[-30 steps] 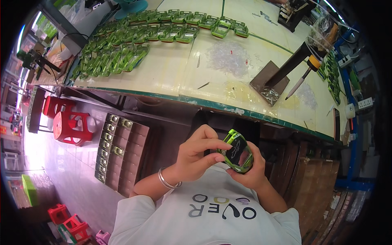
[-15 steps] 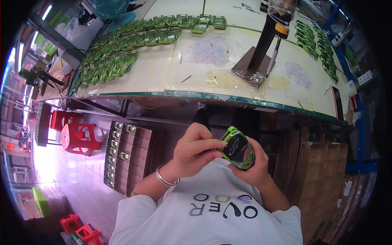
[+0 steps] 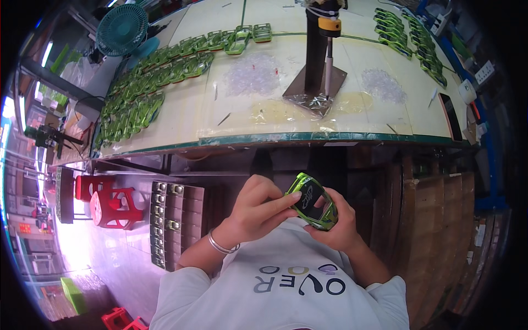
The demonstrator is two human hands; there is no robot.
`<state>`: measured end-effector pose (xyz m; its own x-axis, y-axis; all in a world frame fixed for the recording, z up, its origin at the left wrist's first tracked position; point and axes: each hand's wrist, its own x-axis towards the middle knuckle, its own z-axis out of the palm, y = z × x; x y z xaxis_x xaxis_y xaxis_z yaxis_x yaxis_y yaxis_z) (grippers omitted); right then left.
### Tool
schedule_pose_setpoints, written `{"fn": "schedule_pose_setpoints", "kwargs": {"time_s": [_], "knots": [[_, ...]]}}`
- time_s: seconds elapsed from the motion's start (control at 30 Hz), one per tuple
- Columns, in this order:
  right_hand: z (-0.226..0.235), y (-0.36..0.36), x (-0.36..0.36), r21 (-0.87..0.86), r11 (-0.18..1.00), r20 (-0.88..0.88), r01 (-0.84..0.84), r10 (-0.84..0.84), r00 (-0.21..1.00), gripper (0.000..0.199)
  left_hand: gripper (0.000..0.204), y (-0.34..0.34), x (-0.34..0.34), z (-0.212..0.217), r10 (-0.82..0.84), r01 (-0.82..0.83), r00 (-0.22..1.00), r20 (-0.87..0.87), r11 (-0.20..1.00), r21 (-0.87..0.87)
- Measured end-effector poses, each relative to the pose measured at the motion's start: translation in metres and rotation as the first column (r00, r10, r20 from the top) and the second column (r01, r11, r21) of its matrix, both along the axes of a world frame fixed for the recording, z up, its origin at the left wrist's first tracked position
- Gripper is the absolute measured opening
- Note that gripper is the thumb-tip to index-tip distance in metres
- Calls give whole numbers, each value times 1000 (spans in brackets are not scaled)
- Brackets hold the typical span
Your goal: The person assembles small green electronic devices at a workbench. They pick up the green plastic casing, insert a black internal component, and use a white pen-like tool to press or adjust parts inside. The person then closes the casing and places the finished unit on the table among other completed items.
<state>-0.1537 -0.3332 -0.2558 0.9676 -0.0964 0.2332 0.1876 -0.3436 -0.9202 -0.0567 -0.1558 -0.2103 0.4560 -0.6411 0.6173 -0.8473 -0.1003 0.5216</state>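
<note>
A green toy car shell (image 3: 312, 201) with a dark window part is held close to my chest. My left hand (image 3: 258, 212), with a silver bangle on the wrist, grips its left side and presses fingers onto its top. My right hand (image 3: 336, 225) cradles the shell from below and the right. Both hands are below the front edge of the workbench (image 3: 330, 137).
Rows of green car shells (image 3: 148, 88) lie on the bench's left, more green shells (image 3: 410, 33) at far right. A black press stand (image 3: 319, 55) rises mid-bench beside piles of small clear parts (image 3: 253, 74). A teal fan (image 3: 122, 30), red stools (image 3: 110, 206) and a parts tray (image 3: 170, 220) are at left.
The view has swung so the bench and press stand sit more central. My hands keep the car shell by my chest, turning it slightly.
</note>
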Motion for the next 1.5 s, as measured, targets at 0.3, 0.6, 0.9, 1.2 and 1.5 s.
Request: {"fn": "schedule_pose_setpoints", "kwargs": {"time_s": [0.3,0.6,0.9,1.2,1.5], "knots": [[-20,-7,-5,81,993,-159,81,-67,985,63,41,-17,-6,-39,80,-77,996,-23,989,123],[-23,2,4,-305,952,-118,38,-77,990,62,25,-32,-11,-68,-202,-386,102,-974,894,-226],[111,-42,-1,215,779,653,-589,334,680,25,29,-34,-22,-93,-200,-224,-235,-951,964,-147],[123,-29,-8,217,698,744,-683,334,578,23,30,-37,-22,-87,-234,-198,-228,-945,962,-190],[137,-14,-5,100,755,796,-649,331,508,21,27,-20,-17,-85,-237,-142,-218,-947,968,-209]]}}
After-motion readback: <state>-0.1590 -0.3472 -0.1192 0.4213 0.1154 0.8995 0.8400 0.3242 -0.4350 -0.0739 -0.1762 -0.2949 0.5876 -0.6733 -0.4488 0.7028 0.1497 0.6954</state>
